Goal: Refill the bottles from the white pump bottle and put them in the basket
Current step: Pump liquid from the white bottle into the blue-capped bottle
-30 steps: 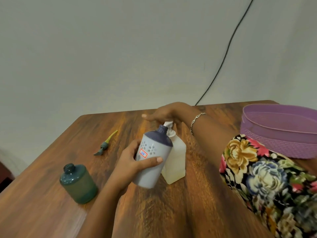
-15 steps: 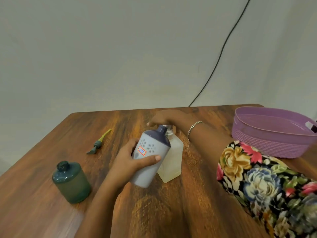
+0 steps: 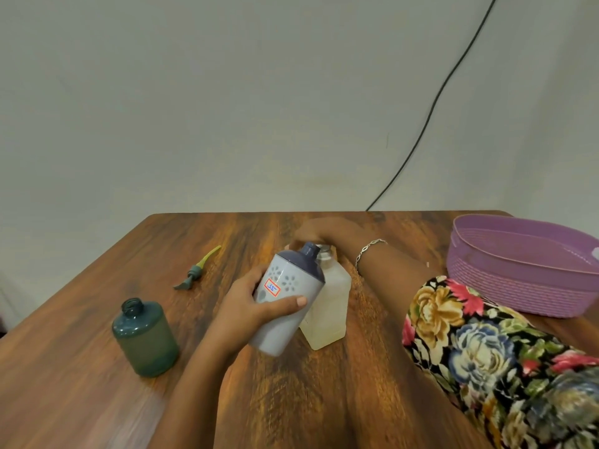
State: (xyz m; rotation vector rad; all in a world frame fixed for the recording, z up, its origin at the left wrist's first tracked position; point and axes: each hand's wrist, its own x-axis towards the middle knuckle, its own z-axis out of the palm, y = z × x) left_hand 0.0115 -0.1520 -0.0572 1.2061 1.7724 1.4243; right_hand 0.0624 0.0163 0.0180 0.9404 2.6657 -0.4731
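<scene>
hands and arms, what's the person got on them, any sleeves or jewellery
Above the right hand sits a thin silver chain bracelet on the wrist; that arm has a short floral sleeve: black with yellow, pink and blue flowers and green leaves. The left hand and its forearm are bare, no ring or sleeve in view.

Table (image 3: 97,400): brown wood.
Green bottle (image 3: 146,338): stood uncapped at 8 o'clock.
Pump head (image 3: 194,272): lay flat at 10 o'clock.
White pump bottle (image 3: 334,306): stood at centre.
Basket (image 3: 518,286): sat at 2 o'clock.
</scene>
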